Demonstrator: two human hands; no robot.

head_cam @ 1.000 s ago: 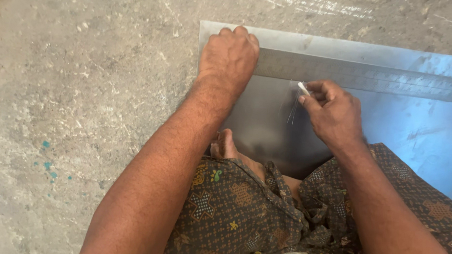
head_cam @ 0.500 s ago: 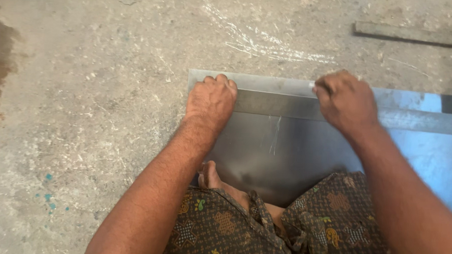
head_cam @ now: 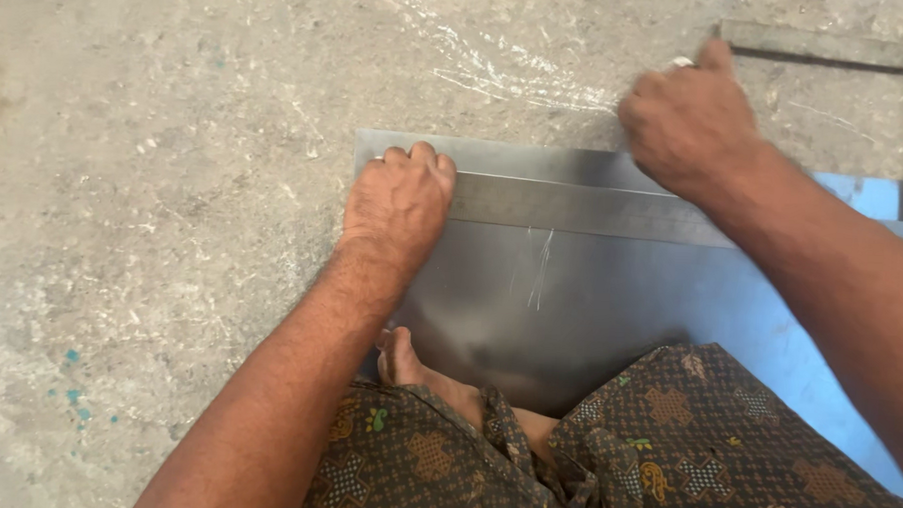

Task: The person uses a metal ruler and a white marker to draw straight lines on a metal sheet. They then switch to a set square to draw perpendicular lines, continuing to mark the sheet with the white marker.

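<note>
Left hand point(head_cam: 401, 204) flat, fingers pressing the ruler point(head_cam: 583, 209) onto the metal sheet point(head_cam: 569, 318) on the concrete floor point(head_cam: 154, 174). Right hand point(head_cam: 688, 122) blurred, closed above the sheet's far edge; cannot tell what it grips.

A metal sheet point(head_cam: 609, 320) lies flat on the concrete floor point(head_cam: 154, 174), with a steel ruler point(head_cam: 583, 207) laid across it near its far, 12 o'clock edge. The left hand point(head_cam: 398, 202) presses on the ruler's end at 9 o'clock, at the sheet's corner. The right hand point(head_cam: 688, 117) hangs over the far edge toward 1 o'clock, a small object at its fingertips. A bare foot point(head_cam: 407, 368) rests on the sheet's near edge at 6 o'clock, with the patterned cloth point(head_cam: 645, 451) beside it. A flat metal strip point(head_cam: 829, 45) lies on the floor beyond, at 1 o'clock.
</note>
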